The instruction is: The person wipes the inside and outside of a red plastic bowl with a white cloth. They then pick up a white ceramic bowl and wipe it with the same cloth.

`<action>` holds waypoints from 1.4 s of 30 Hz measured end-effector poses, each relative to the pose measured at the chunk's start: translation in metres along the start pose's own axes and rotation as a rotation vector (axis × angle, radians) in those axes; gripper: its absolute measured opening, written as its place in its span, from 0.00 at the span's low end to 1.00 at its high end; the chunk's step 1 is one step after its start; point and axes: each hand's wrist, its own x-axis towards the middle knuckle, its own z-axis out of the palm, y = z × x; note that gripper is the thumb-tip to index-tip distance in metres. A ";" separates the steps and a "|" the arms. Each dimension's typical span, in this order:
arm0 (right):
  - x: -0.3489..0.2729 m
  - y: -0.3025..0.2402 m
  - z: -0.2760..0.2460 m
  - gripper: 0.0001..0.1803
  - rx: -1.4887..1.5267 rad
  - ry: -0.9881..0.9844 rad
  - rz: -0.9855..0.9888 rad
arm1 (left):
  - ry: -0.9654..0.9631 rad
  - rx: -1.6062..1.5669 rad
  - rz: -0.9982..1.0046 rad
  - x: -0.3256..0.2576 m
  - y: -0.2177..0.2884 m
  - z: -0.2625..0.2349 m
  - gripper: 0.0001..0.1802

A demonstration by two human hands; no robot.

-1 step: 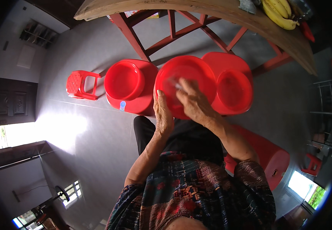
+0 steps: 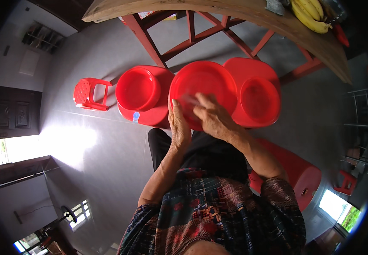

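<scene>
One wide, round, bright red basin (image 2: 209, 78)

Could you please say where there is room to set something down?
Bare floor lies between the small red stool and dark trousers; a little bare red surface shows beyond the right basin. Crowded: the middle basin, left hand at its rim, right hand inside.

Bowls (image 2: 135, 90) flanking basin (image 2: 205, 78), table legs (image 2: 144, 40) beyond, open floor (image 2: 107, 165) beside left forearm (image 2: 161, 178)

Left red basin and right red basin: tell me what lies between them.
In the head view, a third red basin lies between them, the left hand against its side and the right hand over its inside.
</scene>
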 end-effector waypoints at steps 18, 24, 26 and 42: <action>-0.005 0.005 0.002 0.21 -0.300 0.244 -0.198 | -0.154 0.083 0.012 -0.009 0.031 0.005 0.40; 0.007 -0.012 0.005 0.26 0.187 0.019 -0.096 | 0.077 -0.085 0.045 -0.008 0.006 -0.009 0.35; 0.001 -0.006 -0.003 0.27 0.203 -0.016 -0.133 | 0.086 -0.070 0.076 -0.008 0.010 -0.009 0.33; -0.002 -0.005 0.013 0.20 0.190 -0.001 0.124 | 0.045 0.066 0.195 -0.005 0.012 -0.001 0.32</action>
